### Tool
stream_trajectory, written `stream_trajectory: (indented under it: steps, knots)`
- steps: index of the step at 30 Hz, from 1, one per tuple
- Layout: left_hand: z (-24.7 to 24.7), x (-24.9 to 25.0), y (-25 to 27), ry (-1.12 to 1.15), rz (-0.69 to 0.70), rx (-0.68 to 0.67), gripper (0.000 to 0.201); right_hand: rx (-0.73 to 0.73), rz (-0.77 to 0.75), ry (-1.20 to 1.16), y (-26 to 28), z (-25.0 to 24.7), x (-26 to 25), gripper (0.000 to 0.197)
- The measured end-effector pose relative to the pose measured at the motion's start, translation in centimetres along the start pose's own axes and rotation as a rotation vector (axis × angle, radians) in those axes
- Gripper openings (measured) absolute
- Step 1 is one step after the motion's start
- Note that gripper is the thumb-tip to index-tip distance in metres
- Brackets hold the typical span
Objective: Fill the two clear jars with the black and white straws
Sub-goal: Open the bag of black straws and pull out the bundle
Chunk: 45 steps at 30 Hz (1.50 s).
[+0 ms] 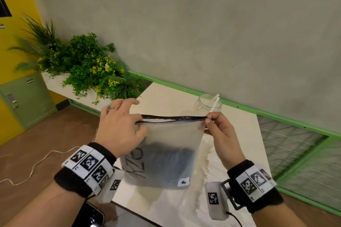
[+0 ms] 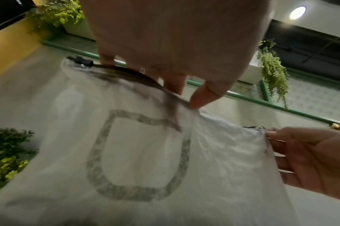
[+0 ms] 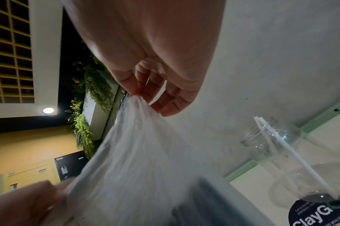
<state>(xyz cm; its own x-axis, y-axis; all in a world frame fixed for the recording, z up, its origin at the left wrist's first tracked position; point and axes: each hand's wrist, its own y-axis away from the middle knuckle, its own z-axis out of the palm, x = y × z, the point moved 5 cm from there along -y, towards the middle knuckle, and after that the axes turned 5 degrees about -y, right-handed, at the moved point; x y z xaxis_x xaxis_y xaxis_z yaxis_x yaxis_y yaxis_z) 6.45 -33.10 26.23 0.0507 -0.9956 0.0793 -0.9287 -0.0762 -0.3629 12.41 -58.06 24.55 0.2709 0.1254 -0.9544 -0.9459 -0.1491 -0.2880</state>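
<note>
A frosted zip bag [image 1: 166,153] hangs upright above the white table [image 1: 166,97], with a dark bundle of black straws [image 1: 169,158] showing through it. My left hand [image 1: 140,123] pinches the black zip strip near its left end, where the two strips gape slightly. My right hand [image 1: 209,120] pinches the bag's top right corner. The left wrist view shows the left fingers [image 2: 184,97] on the strip, the slider [image 2: 82,61] beyond them. In the right wrist view the right hand [image 3: 138,93] grips the bunched corner. Behind stands a clear jar [image 1: 209,104] holding a white straw [image 1: 215,100].
White straws [image 1: 210,155] lie on the table under the bag's right side. A planter of greenery [image 1: 88,66] borders the table's far left. A green railing with wire mesh [image 1: 295,143] runs along the right. A dark phone [image 1: 90,217] lies near my left forearm.
</note>
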Motion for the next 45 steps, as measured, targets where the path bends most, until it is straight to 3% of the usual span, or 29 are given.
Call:
stream_trajectory:
  steps: [3, 4, 7, 8, 10, 11, 14, 16, 18, 20, 21, 23, 25, 31, 33, 36, 38, 41, 45]
  knots:
    - [0.8, -0.5, -0.3, 0.064, -0.081, -0.185, 0.075, -0.077, -0.046, 0.021, 0.4, 0.9, -0.5, 0.018]
    - [0.6, -0.6, -0.4, 0.091, -0.108, -0.180, 0.075, -0.099, -0.059, 0.016, 0.3, 1.2, -0.7, 0.018]
    - [0.1, -1.2, -0.7, 0.107, -0.145, -0.092, 0.026, -0.085, -0.074, 0.039, -0.4, 1.3, -1.0, 0.019]
    - [0.3, -1.3, -0.7, 0.110, -0.129, -0.090, 0.018, -0.066, -0.072, 0.087, -0.7, 1.0, -0.8, 0.020]
    - [1.0, -1.3, -0.6, 0.107, -0.089, -0.154, 0.033, -0.044, -0.096, 0.234, -1.1, 0.6, -0.5, 0.023]
    - [1.4, -1.3, -0.6, 0.100, -0.069, -0.187, 0.041, -0.036, -0.162, 0.340, -1.1, 0.5, -0.7, 0.023]
    - [2.2, -1.1, -0.6, 0.087, 0.003, -0.253, 0.056, -0.099, -0.575, 0.646, -0.1, 2.4, -2.9, 0.012]
    - [2.4, -0.9, -0.7, 0.078, 0.050, -0.287, 0.062, -0.289, -0.761, 0.826, 0.9, 4.7, -3.2, 0.026]
    - [2.4, -0.7, -0.7, 0.077, 0.085, -0.309, 0.064, -0.511, -0.818, 1.125, 1.0, 6.3, -1.7, 0.049]
    - [2.3, -0.7, -0.7, 0.077, 0.101, -0.320, 0.066, -0.645, -0.784, 1.385, 0.2, 6.4, 0.3, 0.055]
    - [2.3, -0.7, -0.6, 0.081, 0.104, -0.327, 0.067, -0.666, -0.770, 1.442, -0.2, 6.3, 0.8, 0.045]
    - [2.3, -0.9, -0.4, 0.089, 0.095, -0.333, 0.069, -0.642, -0.811, 1.400, -0.7, 6.4, 0.1, 0.017]
    - [2.1, -1.3, -0.3, 0.117, 0.067, -0.311, 0.069, -0.656, -0.818, 1.263, -0.4, 7.2, -0.9, 0.005]
    - [2.1, -2.3, 0.1, 0.194, -0.008, -0.274, 0.071, -0.752, -0.668, 1.186, 0.0, 8.6, -1.3, 0.034]
    - [2.4, -2.4, 0.3, 0.181, -0.002, -0.284, 0.073, -0.816, -0.433, 1.124, -0.1, 8.4, -1.2, 0.048]
    - [2.9, -2.1, 0.4, 0.183, 0.014, -0.313, 0.079, -0.826, -0.065, 0.823, 0.0, 8.1, -1.7, 0.051]
    - [2.9, -1.7, 0.4, 0.186, 0.027, -0.328, 0.081, -0.858, -0.086, 0.960, 0.0, 8.1, -1.7, 0.042]
    - [3.0, -1.4, 0.4, 0.185, 0.042, -0.352, 0.087, -0.890, -0.127, 1.149, 0.0, 8.0, -0.7, 0.011]
    - [3.8, -1.4, 0.6, 0.165, 0.054, -0.382, 0.099, -0.860, -0.114, 1.253, 0.9, 7.7, 0.3, 0.037]
